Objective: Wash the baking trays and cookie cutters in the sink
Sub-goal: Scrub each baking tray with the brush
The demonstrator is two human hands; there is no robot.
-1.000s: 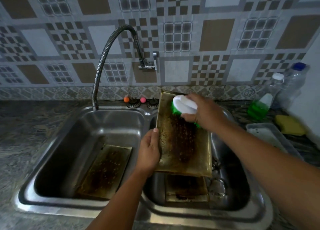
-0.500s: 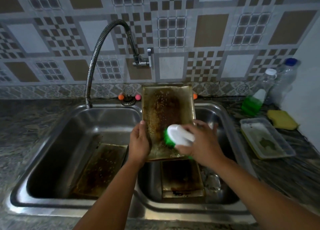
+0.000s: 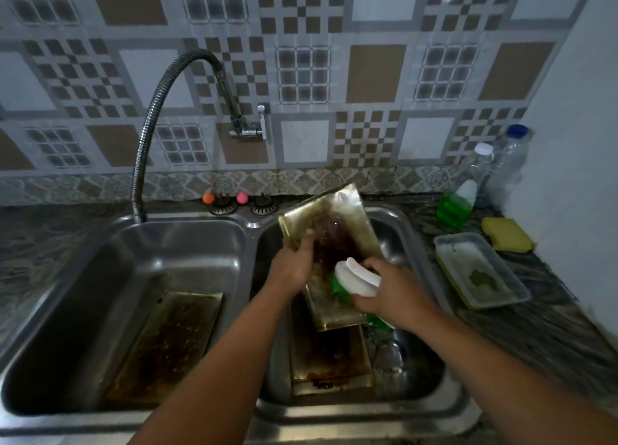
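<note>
Propping the stained baking tray (image 3: 337, 217) at a tilt over the right sink basin (image 3: 414, 371), centre frame, the left hand (image 3: 294, 267) grips its edge, steadying it while the right hand (image 3: 388, 290) curls around the scrub brush (image 3: 354, 277) pressed low on its face.
</note>
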